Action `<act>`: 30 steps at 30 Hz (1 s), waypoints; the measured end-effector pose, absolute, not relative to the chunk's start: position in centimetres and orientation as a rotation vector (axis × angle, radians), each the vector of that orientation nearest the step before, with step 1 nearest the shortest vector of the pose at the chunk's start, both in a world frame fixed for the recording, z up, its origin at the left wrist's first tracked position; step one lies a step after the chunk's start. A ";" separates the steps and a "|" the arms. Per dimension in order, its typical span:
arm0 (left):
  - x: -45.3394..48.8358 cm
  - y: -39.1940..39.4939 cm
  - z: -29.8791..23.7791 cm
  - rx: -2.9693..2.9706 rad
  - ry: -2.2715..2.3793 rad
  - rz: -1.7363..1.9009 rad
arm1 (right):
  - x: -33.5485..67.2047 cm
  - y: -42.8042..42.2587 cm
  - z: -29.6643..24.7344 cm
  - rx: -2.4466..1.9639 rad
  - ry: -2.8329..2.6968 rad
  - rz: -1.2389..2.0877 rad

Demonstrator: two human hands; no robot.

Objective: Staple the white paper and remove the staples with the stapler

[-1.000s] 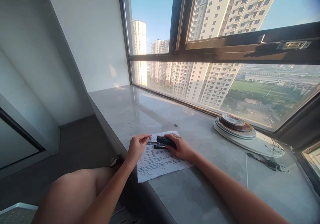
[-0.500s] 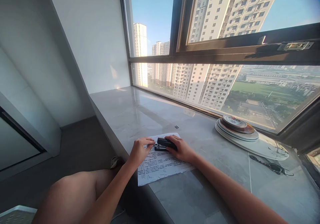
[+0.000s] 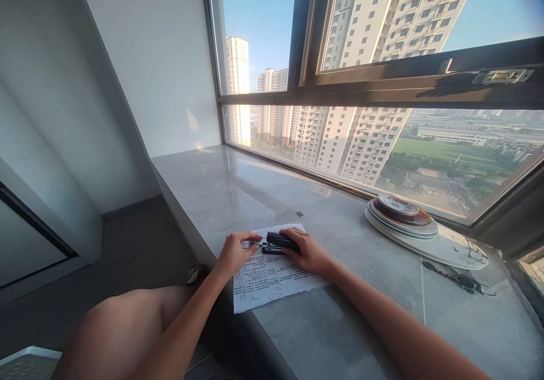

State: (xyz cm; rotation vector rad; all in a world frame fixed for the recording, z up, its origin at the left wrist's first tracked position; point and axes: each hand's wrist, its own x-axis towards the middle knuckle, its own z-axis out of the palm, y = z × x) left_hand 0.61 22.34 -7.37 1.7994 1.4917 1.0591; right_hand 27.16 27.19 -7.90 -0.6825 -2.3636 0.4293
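Observation:
A black stapler (image 3: 275,250) lies on printed sheets of paper (image 3: 276,284), its upper arm raised a little from its base. My right hand (image 3: 309,251) is closed around the right end of the stapler. My left hand (image 3: 233,252) is pinched at the other end, on a slim metal part (image 3: 255,243) that sticks out of the stapler. The fingers hide much of that part. Beyond the paper, two short dark strips, apparently staples (image 3: 300,214), lie on the grey counter (image 3: 204,187).
Stacked plates and oval boards (image 3: 402,221) stand by the window on the right. In front of them lies a dark corded item with rings (image 3: 463,281). The counter's front edge (image 3: 187,238) runs beside my leg (image 3: 123,323). A white perforated item (image 3: 29,363) shows at the lower left.
My left fingers have shifted slightly left from the stapler, and more of the slim metal part shows between them. My right hand stays on the stapler.

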 end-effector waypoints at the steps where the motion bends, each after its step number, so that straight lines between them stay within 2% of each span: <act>1: 0.6 22.4 -7.4 1.791 1.483 1.065 | 27.2 27.2 -7.9 -0.684 -2.365 0.430; 30: 0.6 22.4 -7.4 1.670 1.467 1.061 | 27.2 27.3 -8.1 -0.683 -2.363 0.453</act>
